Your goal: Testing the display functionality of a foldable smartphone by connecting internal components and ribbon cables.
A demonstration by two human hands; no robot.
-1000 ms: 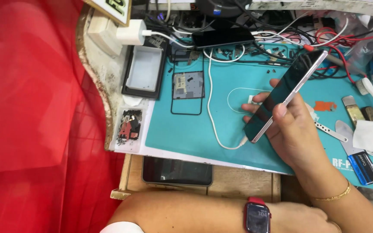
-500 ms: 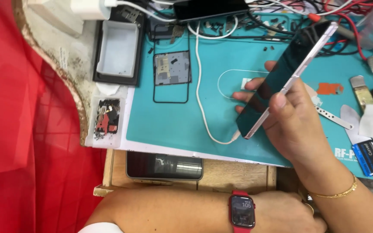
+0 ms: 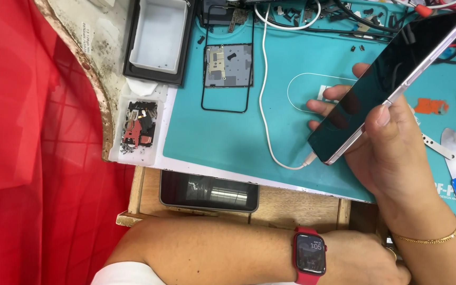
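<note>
My right hand [image 3: 391,153] grips a slim dark-screened smartphone [image 3: 391,79], tilted on its edge above a teal work mat [image 3: 212,142]. My thumb presses the phone's pale side rail and my fingers curl behind it. A white cable [image 3: 264,105] is plugged into the phone's lower end and runs up across the mat. My left forearm lies across the bottom of the view with a red-strapped watch [image 3: 310,254] on the wrist. My left hand [image 3: 360,261] rests low, beneath my right forearm, and its fingers are hidden.
A second phone [image 3: 209,191] lies face up in a wooden drawer [image 3: 270,203] below the mat. A bare phone frame with a board [image 3: 227,66], a white tray [image 3: 157,34] and a small parts tray [image 3: 138,126] sit on the left. Red cloth [image 3: 27,158] hangs left; metal pry tools [image 3: 452,142] lie right.
The view has dropped lower and closer, so the bench has slid up in the picture. My right hand keeps the same grip on the phone, and my left arm has stayed in place.
</note>
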